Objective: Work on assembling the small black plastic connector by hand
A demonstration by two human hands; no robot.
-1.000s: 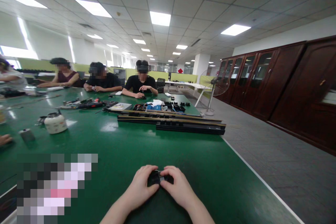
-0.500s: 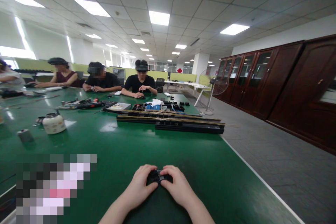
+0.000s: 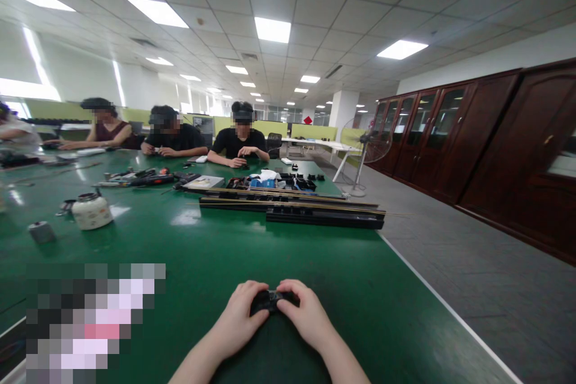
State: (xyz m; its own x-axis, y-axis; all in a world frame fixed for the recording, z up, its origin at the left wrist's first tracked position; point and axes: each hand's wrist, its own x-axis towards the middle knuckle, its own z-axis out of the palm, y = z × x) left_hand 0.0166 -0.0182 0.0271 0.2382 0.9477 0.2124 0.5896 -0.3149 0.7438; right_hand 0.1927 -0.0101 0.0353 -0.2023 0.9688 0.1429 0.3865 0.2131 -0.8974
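A small black plastic-looking part [image 3: 272, 298] is held between my two hands just above or on the green table [image 3: 216, 258]; whether it touches the surface I cannot tell. My left hand [image 3: 242, 311] grips its left end, thumb on the near side and fingers over the far side. At the other end, my right hand [image 3: 303, 309] closes on the part in the same way, with the thumb close to the middle. Both palms hide much of its ends, and its finer details are too small to make out.
Long black rails [image 3: 324, 218] with thin brass-coloured rods lie across the table ahead. Behind them are black parts and a blue item [image 3: 263, 183]. A white jar [image 3: 92, 211] and a grey metal block [image 3: 41, 231] stand left. Several people sit at the far side.
My right hand's fingers have shifted slightly on the black part, which now shows a little differently between the hands. My left hand has hardly moved.
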